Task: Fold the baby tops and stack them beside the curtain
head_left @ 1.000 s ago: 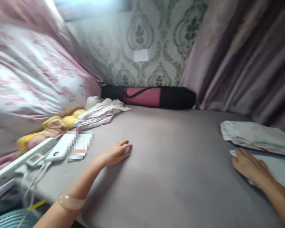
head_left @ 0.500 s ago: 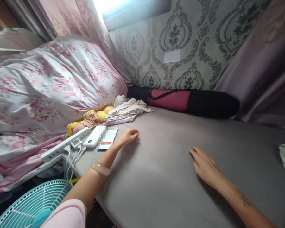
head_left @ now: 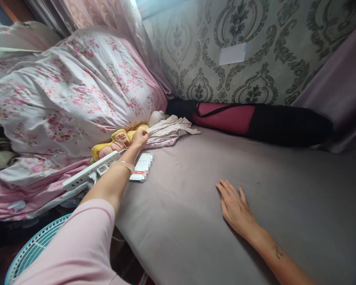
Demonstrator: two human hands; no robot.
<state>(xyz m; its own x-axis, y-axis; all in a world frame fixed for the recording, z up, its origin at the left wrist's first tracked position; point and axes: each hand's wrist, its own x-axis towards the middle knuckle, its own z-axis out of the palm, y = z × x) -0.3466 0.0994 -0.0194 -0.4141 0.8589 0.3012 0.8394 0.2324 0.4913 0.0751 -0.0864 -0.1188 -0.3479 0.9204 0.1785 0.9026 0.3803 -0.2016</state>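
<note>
My left hand (head_left: 140, 137) reaches to the near left end of a crumpled pile of pale cloth (head_left: 173, 130), its fingers closed on the cloth's edge. Beside it lie yellow plush toys (head_left: 121, 138). Under and right of my left forearm is a phone (head_left: 141, 168) with a lit screen. My right hand (head_left: 235, 206) lies palm down on the grey sheet (head_left: 190, 221), fingers spread, holding nothing.
A white power strip (head_left: 90, 172) with plugs lies at the left edge. Behind it rises a floral cover (head_left: 71, 91). A long black and red bag (head_left: 240, 120) rests along the wall. A turquoise fan (head_left: 32, 251) stands at lower left.
My left hand has moved forward from beside the phone to the cloth and closed on it. My right hand now rests flatter with fingers spread. The view has shifted.
</note>
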